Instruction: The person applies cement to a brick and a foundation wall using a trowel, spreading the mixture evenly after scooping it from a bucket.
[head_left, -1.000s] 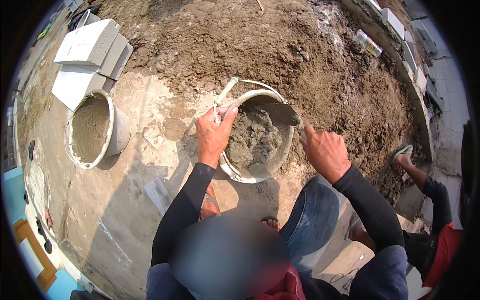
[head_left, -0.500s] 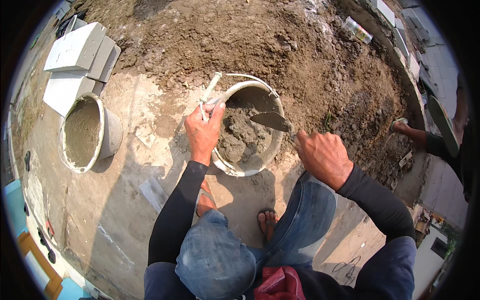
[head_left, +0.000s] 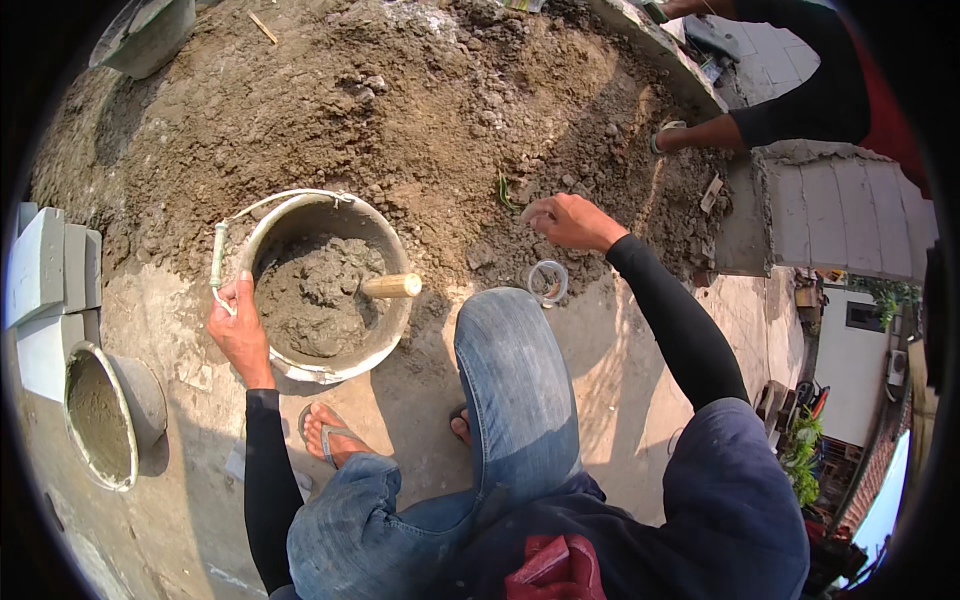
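Observation:
A pale bucket [head_left: 398, 325] of wet grey mortar [head_left: 318, 290] stands in front of me, slightly left. My left hand [head_left: 240, 330] grips its near-left rim, close to the raised wire handle's grip [head_left: 218, 255]. The trowel sits in the mortar with its wooden handle [head_left: 392, 286] sticking out over the right side; its blade is hidden. My right hand [head_left: 577, 222] hangs in the air over the soil to the right, its fingers stretched out with nothing visible in them. Below it, beside my knee, a clear plastic cup [head_left: 547, 283] is on the ground.
A second mortar bucket [head_left: 150, 400] leans at the left, below several light blocks [head_left: 40, 265]. Loose soil [head_left: 430, 110] spreads across the far side, with a grey container [head_left: 150, 38] at its far left. Another person's foot [head_left: 690, 137] rests by the low wall at the far right.
My right hand has let go of the trowel, which now stands in the mortar, and has moved away from the bucket. My view has turned rightward; my left hand stays on the rim.

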